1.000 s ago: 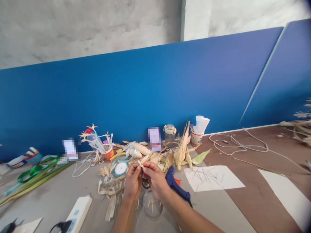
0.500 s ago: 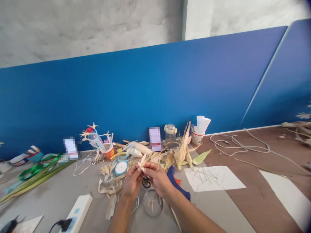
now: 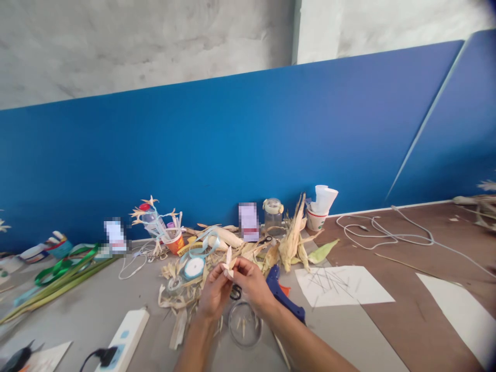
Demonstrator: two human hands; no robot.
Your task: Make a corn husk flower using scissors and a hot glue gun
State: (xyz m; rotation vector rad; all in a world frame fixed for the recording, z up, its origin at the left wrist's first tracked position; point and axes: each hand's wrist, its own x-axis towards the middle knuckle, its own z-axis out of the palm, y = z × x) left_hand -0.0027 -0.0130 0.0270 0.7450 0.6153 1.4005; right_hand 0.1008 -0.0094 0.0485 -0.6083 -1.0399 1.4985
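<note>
Between my two hands, above the table, is a small pale flower of corn husk (image 3: 229,262) with pointed petals. My left hand (image 3: 215,290) pinches it from the left, fingers closed. My right hand (image 3: 250,281) grips it from the right, thumb and fingertips together on a petal. Below them stands a round clear dish (image 3: 245,324) with a few small husk bits inside. Black-handled scissors (image 3: 235,293) lie partly hidden under my hands. A blue glue gun (image 3: 284,297) rests just right of my right hand.
Dried corn husks (image 3: 289,243) lie piled behind my hands, beside a ribbon spool (image 3: 194,267). White paper with thin wires (image 3: 344,284) is at the right. A power strip (image 3: 126,341) sits front left. A white cable (image 3: 387,232) coils near the blue partition (image 3: 232,150).
The husk flower's petals now look more spread between my fingers, and my hands have shifted slightly. The view has moved a little; the things on the table stay put.
</note>
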